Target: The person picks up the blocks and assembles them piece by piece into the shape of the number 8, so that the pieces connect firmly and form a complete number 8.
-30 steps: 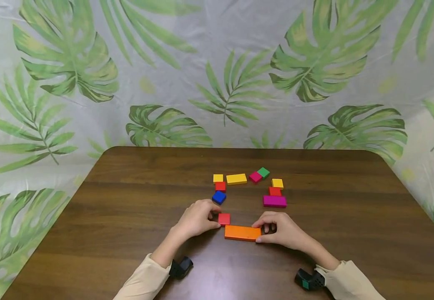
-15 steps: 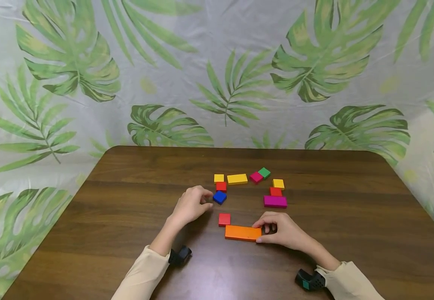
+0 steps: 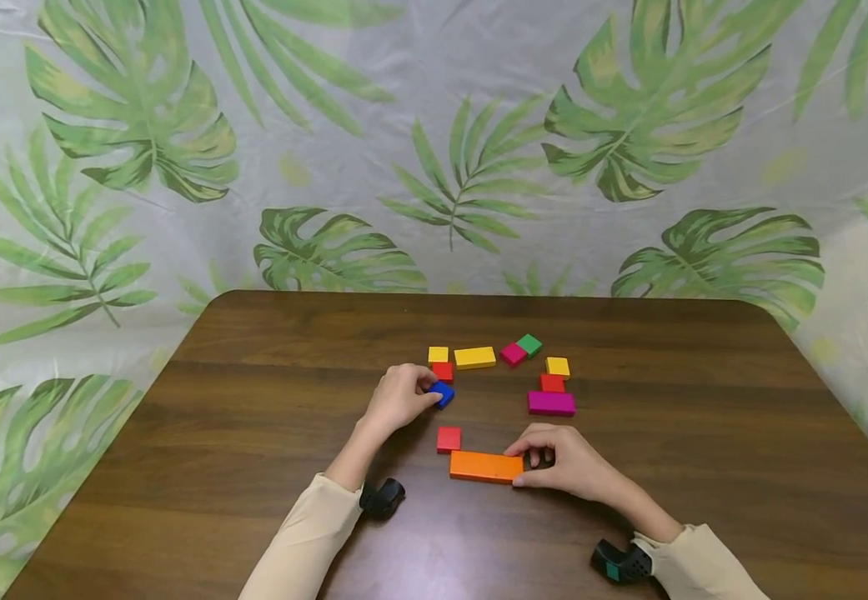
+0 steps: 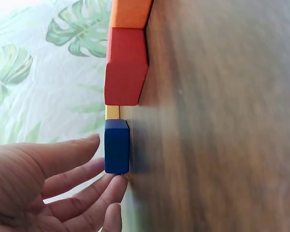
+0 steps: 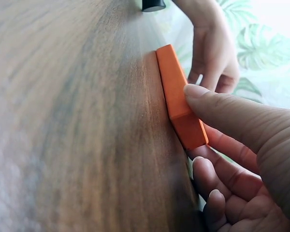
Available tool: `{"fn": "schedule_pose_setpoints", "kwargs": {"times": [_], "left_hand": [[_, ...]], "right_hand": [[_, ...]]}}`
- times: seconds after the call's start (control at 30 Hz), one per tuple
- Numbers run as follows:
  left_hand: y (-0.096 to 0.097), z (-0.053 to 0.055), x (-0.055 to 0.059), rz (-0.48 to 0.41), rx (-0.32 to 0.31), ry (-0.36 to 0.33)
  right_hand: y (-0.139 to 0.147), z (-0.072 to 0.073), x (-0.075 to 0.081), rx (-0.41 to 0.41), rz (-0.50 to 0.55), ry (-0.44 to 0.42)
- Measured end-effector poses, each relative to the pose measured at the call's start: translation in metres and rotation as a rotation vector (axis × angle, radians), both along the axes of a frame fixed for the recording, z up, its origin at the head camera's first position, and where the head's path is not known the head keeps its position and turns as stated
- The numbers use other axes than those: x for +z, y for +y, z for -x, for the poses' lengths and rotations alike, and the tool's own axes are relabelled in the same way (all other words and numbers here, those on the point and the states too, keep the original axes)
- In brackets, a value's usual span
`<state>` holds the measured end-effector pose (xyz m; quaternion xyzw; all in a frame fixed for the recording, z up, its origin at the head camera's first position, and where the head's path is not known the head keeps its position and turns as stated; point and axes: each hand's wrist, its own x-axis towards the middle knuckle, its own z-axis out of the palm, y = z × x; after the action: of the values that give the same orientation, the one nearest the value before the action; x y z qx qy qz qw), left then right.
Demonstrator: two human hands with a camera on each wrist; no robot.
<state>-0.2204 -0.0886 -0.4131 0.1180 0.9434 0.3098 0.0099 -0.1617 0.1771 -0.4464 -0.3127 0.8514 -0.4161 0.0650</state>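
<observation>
My left hand (image 3: 398, 397) is at a small blue block (image 3: 443, 395), its thumb and fingers bent around it. In the left wrist view the thumb hangs by the edge of the blue block (image 4: 117, 147), and a fingertip meets its other side. My right hand (image 3: 563, 463) holds the right end of a long orange block (image 3: 484, 467) between thumb and fingers. That orange block (image 5: 176, 89) lies flat on the table in the right wrist view. A light red square block (image 3: 449, 439) lies behind the orange block's left end.
A red block (image 3: 442, 372), a yellow square (image 3: 438, 355), a yellow bar (image 3: 474, 358), a crimson block (image 3: 513, 354) and a green block (image 3: 529, 344) curve along the back. To the right lie another yellow (image 3: 557, 367), another red (image 3: 551, 383) and a purple bar (image 3: 551, 404) on the wooden table (image 3: 178, 467).
My left hand has left the light red block, moved back across the table and come around the blue block. The right hand keeps holding the orange block in place.
</observation>
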Motion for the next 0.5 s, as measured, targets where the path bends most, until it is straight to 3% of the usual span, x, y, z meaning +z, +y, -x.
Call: {"fn": "schedule_pose_setpoints", "kwargs": {"times": [0.5], "left_hand": [[0.0024,-0.0022,-0.0019,0.002,-0.035,-0.062]], "right_hand": [[-0.0001,0.0012,-0.0007,0.0,-0.009,-0.017]]}}
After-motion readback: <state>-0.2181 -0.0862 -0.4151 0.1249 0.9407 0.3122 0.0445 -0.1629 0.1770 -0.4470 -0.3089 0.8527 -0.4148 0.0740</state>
